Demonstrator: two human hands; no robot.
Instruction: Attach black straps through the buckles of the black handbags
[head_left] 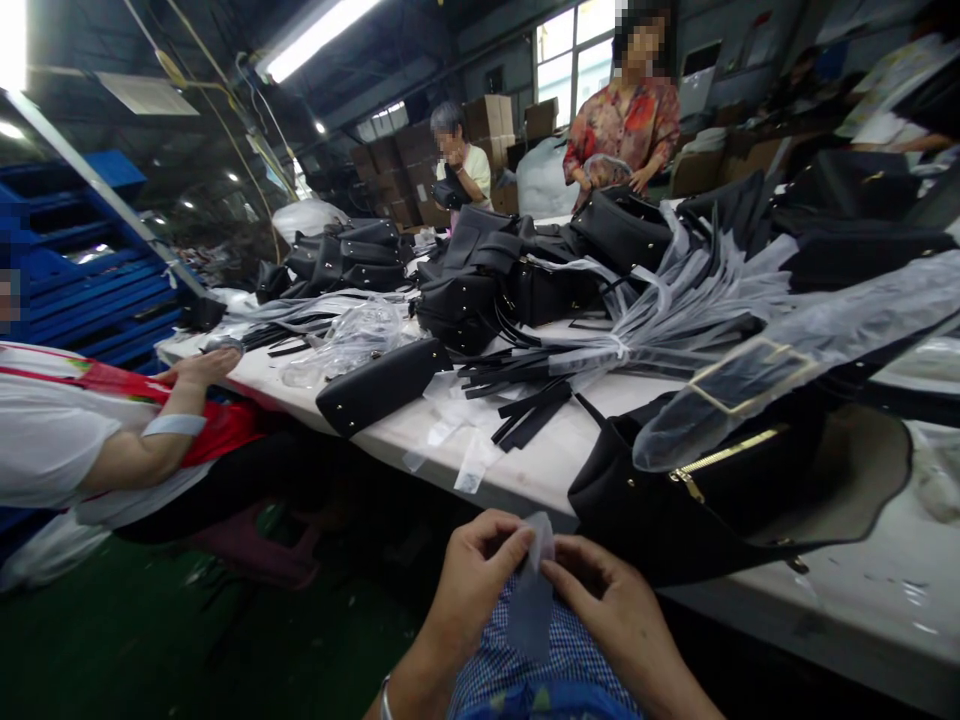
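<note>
Above my lap, a small translucent plastic sleeve hangs between my two hands. My left hand pinches its upper left edge between thumb and fingers. On the other side, my right hand pinches the upper right edge, fingers curled. Just beyond my right hand, a black handbag lies on its side at the table edge, its mouth open and a gold zipper showing. Across that bag rests a wide black strap with a gold rectangular buckle, wrapped in clear plastic.
The white table carries a bundle of plastic-wrapped straps, several black bags and a black pouch. A co-worker in a red apron sits at left. Two more people stand behind the table. Blue racks stand at left.
</note>
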